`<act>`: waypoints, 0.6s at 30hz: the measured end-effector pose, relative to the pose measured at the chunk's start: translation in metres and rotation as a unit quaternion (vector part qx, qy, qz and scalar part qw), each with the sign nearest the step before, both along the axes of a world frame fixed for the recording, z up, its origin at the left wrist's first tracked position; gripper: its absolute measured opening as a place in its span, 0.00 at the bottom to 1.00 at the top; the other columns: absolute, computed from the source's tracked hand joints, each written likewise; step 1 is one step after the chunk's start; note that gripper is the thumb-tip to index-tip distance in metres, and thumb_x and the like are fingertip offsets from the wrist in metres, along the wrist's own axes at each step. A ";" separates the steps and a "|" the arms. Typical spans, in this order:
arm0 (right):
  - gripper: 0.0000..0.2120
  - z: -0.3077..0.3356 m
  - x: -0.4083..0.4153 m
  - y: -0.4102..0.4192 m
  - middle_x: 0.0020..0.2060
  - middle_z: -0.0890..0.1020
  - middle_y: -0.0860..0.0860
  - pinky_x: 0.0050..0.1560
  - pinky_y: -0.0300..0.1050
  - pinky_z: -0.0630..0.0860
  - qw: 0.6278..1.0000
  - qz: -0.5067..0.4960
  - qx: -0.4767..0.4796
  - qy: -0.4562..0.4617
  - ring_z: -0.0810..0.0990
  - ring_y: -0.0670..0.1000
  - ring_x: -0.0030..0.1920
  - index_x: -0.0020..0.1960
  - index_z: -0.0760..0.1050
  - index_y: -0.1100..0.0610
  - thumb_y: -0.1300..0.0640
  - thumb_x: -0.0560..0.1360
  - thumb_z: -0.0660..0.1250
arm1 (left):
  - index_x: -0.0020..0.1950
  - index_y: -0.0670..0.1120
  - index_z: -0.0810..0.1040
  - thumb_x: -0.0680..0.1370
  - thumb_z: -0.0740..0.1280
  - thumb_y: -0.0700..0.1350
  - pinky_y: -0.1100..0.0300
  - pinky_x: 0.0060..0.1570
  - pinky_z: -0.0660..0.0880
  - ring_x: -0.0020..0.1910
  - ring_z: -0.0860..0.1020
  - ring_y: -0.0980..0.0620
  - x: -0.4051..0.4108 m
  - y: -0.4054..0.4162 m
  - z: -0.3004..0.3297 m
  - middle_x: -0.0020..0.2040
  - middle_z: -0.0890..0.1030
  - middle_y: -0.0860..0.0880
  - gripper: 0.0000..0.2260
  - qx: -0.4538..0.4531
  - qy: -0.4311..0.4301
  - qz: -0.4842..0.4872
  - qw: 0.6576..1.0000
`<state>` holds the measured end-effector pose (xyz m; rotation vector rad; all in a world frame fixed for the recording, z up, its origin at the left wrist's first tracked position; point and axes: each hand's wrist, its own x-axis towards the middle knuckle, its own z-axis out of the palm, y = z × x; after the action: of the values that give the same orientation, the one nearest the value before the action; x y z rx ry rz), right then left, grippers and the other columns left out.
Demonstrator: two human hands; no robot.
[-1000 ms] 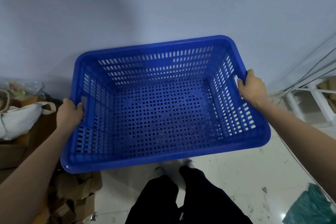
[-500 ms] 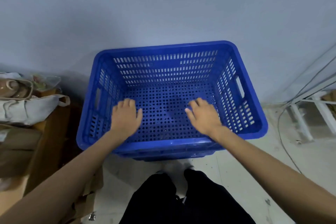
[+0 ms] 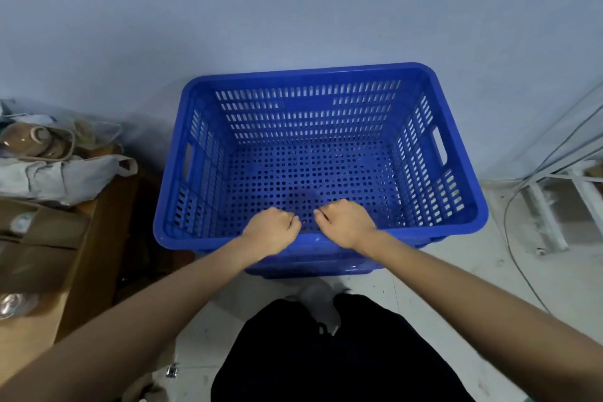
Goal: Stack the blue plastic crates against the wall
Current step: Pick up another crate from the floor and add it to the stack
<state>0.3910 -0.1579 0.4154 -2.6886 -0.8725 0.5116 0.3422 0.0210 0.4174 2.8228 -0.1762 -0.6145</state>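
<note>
Piled bags (image 3: 58,173) and cardboard boxes (image 3: 39,254) are being left close beside the stack, so a sideways shove is being risked as a snag. The blue crate (image 3: 463,192) is being seated on another blue crate (image 3: 313,266) against the wall (image 3: 293,10). The left hand (image 3: 272,232) and right hand (image 3: 346,225) are being curled over its near rim, fingers hidden; pinching is being risked if it drops suddenly. Cables (image 3: 522,199) are being left trailing at right.
</note>
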 end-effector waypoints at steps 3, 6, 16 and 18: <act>0.27 0.002 0.016 -0.059 0.30 0.75 0.53 0.40 0.48 0.73 0.997 0.037 -0.023 0.057 0.73 0.52 0.33 0.34 0.68 0.57 0.40 0.79 0.45 | 0.33 0.45 0.66 0.81 0.46 0.55 0.50 0.37 0.71 0.31 0.69 0.47 -0.006 0.059 0.000 0.31 0.71 0.44 0.22 0.016 0.042 -0.024 0.999; 0.38 0.004 0.039 -0.146 0.32 0.78 0.54 0.41 0.50 0.74 0.997 -0.014 -0.076 0.014 0.75 0.52 0.34 0.34 0.69 0.56 0.28 0.71 0.34 | 0.35 0.45 0.71 0.81 0.49 0.55 0.51 0.39 0.71 0.31 0.71 0.51 -0.022 0.134 0.004 0.31 0.74 0.48 0.22 0.044 0.030 -0.013 0.998; 0.25 -0.009 0.050 -0.193 0.28 0.74 0.47 0.31 0.49 0.74 0.995 0.011 -0.054 -0.087 0.72 0.47 0.29 0.32 0.66 0.51 0.39 0.78 0.43 | 0.35 0.48 0.70 0.78 0.51 0.52 0.51 0.34 0.72 0.30 0.72 0.53 -0.026 0.158 -0.001 0.31 0.73 0.51 0.17 0.033 -0.035 -0.070 0.996; 0.24 -0.010 0.050 -0.193 0.28 0.74 0.46 0.30 0.47 0.73 0.995 0.005 -0.055 -0.086 0.72 0.47 0.29 0.32 0.66 0.52 0.40 0.78 0.44 | 0.35 0.49 0.70 0.78 0.51 0.53 0.54 0.34 0.71 0.30 0.71 0.55 -0.026 0.158 0.000 0.31 0.72 0.53 0.16 0.026 -0.048 -0.072 0.996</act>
<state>0.4414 -0.3505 0.4054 -2.8646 -0.9277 0.3447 0.3166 0.1789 0.4173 2.9101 -0.3904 -0.5210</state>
